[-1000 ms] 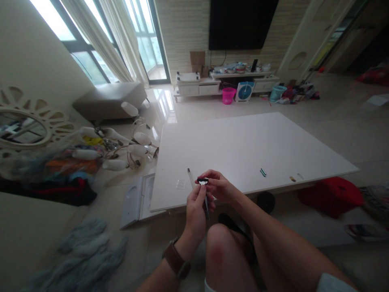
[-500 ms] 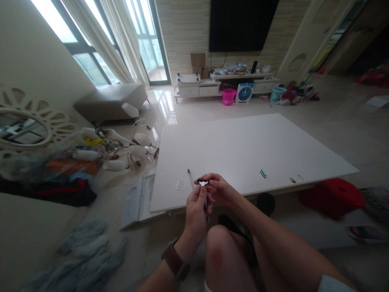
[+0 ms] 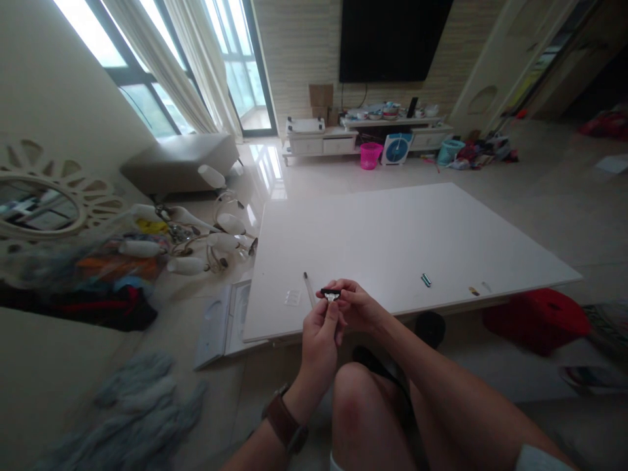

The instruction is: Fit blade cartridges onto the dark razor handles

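My left hand (image 3: 320,340) and my right hand (image 3: 357,306) meet over the near edge of a large white board (image 3: 392,242) that lies flat on the floor. Together they pinch a small black and silver part (image 3: 330,293) between the fingertips. Both hands are closed on it. A thin dark shaft showed under the left hand earlier; it is hidden now. A slim white stick (image 3: 309,288) lies on the board just left of my hands. A small green cylinder (image 3: 426,280) rests on the board to the right. My bare knees fill the bottom of the view.
A chandelier with white glass shades (image 3: 196,239) lies left of the board beside a colourful heap. A white tray (image 3: 220,324) sits by the board's near left corner. A red stool (image 3: 537,314) stands at the right. Grey cloth (image 3: 132,405) lies at lower left.
The hands stay together on the small part; the left hand has closed up slightly, covering the dark shaft below it. The view has shifted a little.
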`<state>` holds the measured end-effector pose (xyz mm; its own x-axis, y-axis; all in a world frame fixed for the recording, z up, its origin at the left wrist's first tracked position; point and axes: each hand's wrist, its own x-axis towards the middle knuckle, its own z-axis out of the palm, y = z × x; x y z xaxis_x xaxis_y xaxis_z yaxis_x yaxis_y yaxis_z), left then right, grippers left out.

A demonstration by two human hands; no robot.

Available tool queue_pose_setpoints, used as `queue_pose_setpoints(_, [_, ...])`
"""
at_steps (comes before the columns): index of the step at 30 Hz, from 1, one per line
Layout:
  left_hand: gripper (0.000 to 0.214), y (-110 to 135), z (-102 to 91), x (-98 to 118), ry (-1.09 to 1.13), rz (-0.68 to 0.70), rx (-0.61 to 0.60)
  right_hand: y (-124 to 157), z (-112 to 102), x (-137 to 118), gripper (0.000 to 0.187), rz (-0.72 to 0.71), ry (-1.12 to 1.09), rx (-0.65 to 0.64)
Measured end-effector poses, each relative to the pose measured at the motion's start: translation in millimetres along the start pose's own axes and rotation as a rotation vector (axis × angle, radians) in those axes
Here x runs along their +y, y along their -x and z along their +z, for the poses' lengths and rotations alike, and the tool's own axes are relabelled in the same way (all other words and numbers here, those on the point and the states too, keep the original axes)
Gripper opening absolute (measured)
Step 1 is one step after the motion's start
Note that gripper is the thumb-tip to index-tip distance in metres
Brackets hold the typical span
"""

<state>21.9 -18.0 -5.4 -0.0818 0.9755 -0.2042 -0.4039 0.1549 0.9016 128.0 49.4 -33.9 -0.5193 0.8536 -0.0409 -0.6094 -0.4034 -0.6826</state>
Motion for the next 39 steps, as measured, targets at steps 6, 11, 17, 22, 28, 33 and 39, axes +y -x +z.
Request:
queue_pose_setpoints(6, [0.047,0.9,0.1,1.8,-0.021,0.032,-0.007,-0.3,-2.2,1.5,0.032,-0.001,-0.017,-0.013])
queue_pose_setpoints(11, [0.048,-0.5,-1.0,1.1,-0.026,0.033,-0.015,-0.9,-2.3,2.3,0.026,-0.031,-0.036,-0.003])
queue_pose_setpoints(17, [0.049,-0.5,-1.5,0.1,-0.024,0.035,-0.006,-1.5,-2.5,5.3,0.028,-0.024,-0.055,-0.006])
queue_pose_setpoints(22, [0.047,-1.2,-1.3,-1.5,-0.013,0.029,0.001,-3.2,-5.3,6.3,0.029,-0.036,-0.059,0.011])
queue_pose_setpoints(28, [0.047,-2.6,-3.0,-4.3,-0.012,0.045,-0.018,-4.5,-6.8,7.4,0.025,-0.051,-0.061,-0.029])
queue_pose_setpoints(33, [0.046,-1.8,-1.8,-3.6,-0.017,0.047,-0.019,-3.0,-4.6,5.8,0.026,-0.030,-0.046,-0.033])
queue_pose_setpoints(39, [0.045,-3.4,-0.6,-1.2,-0.016,0.033,-0.015,-3.2,-3.5,3.8,0.022,-0.049,-0.025,-0.028])
